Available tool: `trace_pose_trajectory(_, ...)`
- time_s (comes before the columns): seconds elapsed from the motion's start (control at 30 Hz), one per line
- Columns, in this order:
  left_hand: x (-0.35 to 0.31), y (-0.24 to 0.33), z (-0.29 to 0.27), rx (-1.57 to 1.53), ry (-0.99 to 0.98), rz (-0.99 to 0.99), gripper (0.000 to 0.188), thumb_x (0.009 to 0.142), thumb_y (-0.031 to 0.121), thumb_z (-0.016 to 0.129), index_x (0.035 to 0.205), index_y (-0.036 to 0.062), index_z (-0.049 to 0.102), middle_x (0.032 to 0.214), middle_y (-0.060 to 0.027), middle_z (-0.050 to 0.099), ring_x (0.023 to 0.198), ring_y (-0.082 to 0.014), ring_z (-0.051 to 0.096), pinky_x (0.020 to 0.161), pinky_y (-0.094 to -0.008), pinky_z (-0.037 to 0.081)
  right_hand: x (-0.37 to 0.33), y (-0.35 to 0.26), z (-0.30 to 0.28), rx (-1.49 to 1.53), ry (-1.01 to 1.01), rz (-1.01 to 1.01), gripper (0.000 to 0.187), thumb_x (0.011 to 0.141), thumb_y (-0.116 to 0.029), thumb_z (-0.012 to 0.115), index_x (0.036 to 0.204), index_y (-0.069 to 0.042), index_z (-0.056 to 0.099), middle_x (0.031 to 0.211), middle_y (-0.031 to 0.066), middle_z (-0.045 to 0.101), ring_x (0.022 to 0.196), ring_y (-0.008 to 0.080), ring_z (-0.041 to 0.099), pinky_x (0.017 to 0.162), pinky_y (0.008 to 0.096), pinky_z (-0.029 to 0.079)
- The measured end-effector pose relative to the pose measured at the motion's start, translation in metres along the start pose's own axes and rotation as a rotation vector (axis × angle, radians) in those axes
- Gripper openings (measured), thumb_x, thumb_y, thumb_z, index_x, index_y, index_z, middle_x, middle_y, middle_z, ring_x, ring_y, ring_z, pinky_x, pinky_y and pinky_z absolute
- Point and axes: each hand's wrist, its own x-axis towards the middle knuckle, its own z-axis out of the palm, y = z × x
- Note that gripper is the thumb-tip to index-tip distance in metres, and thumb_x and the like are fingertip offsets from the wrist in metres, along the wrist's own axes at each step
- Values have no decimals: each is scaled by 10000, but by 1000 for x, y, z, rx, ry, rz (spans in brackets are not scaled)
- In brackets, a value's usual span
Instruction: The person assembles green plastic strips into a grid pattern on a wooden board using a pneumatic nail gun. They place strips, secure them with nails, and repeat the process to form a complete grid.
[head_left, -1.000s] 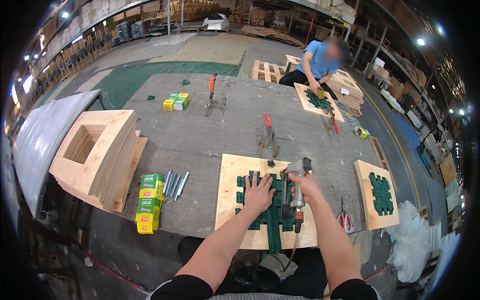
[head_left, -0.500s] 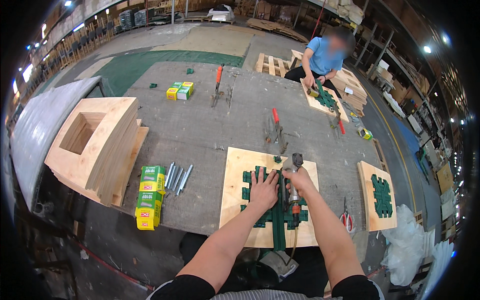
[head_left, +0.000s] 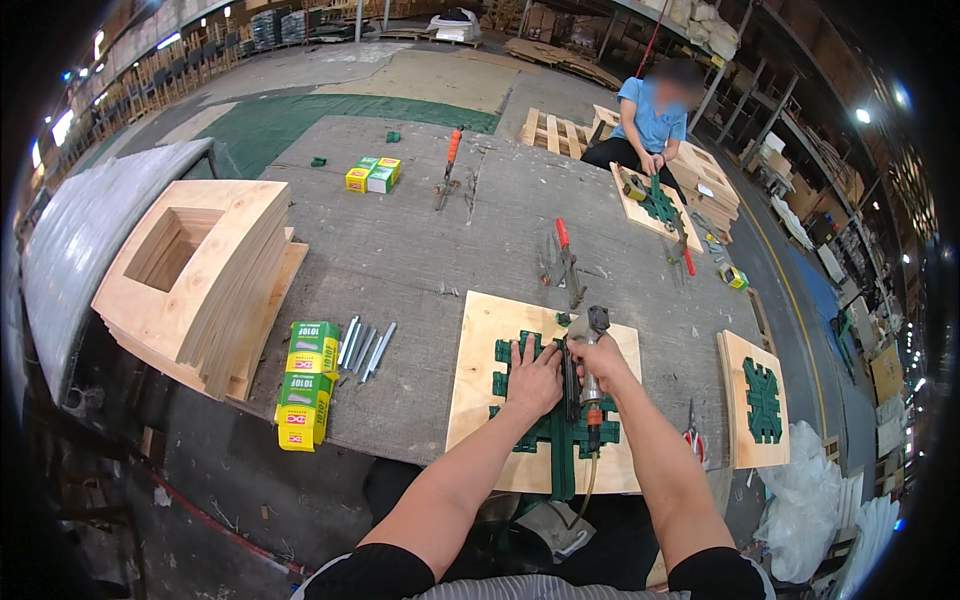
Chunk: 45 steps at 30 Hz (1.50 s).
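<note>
A square plywood panel [head_left: 478, 335] lies at the table's near edge with woven dark green webbing straps [head_left: 562, 470] across it. My left hand [head_left: 536, 380] rests on the webbing, fingers spread flat. Beside it, my right hand [head_left: 604, 362] is wrapped round a pneumatic staple gun [head_left: 597, 322], held over the panel along the middle strap. An air hose [head_left: 590, 475] runs from the gun toward me. Where the gun's nose meets the strap is hidden. A small green scrap [head_left: 563, 319] sits by the gun's far end.
Left are plywood frames [head_left: 185, 290], green-yellow staple boxes [head_left: 308, 385] and staple strips [head_left: 367, 350]. Red-handled pliers [head_left: 563, 255] lie beyond my panel. Scissors [head_left: 693, 440] and a finished-looking webbed panel [head_left: 757, 400] are right. A co-worker [head_left: 650, 125] handles webbing at the far right.
The view has shifted slightly. My hands keep nearly the same places on the webbing and staple gun. The co-worker's hand has left the tool on the far panel, and both hands now hold a strap.
</note>
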Motion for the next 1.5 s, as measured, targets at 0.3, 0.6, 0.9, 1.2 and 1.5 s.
trace_pose_trajectory(0.3,-1,-5,0,-122,103,-25,359,961,270,546,1194,57,718,1400,-124,592,1447,-412,399,1237,-602,207,-2,-6,8,-29,-65,-24,167,951,-184,727,1012,-59,634,787,33,621,541,142,545,448,348,473)
trace_pose_trajectory(0.6,0,-7,-1,-153,118,-40,341,941,260,572,1129,33,745,1390,-150,587,1433,-416,406,1241,-585,217,-4,-5,9,-43,-56,3,151,945,-158,724,1009,-52,639,776,31,622,531,145,542,448,340,464)
trace_pose_trajectory(0.9,2,-6,0,-160,131,-32,351,941,272,568,1122,29,745,1360,-147,597,1426,-411,413,1242,-578,217,-2,-1,1,-15,-23,-20,188,927,-142,743,1021,-45,612,735,35,598,481,144,533,414,340,447)
trace_pose_trajectory(1.2,3,-5,0,-165,126,-27,344,932,244,574,1130,28,755,1352,-151,610,1410,-420,429,1237,-588,226,-3,4,-6,-39,8,-57,196,929,-164,743,1039,-66,613,755,27,600,501,142,541,420,344,456)
trace_pose_trajectory(1.5,2,-12,4,-139,138,-7,355,953,242,559,1180,26,726,1384,-180,588,1409,-445,422,1222,-603,244,-11,46,-74,390,66,82,352,935,-299,768,1152,-74,607,876,42,620,613,172,604,501,347,524)
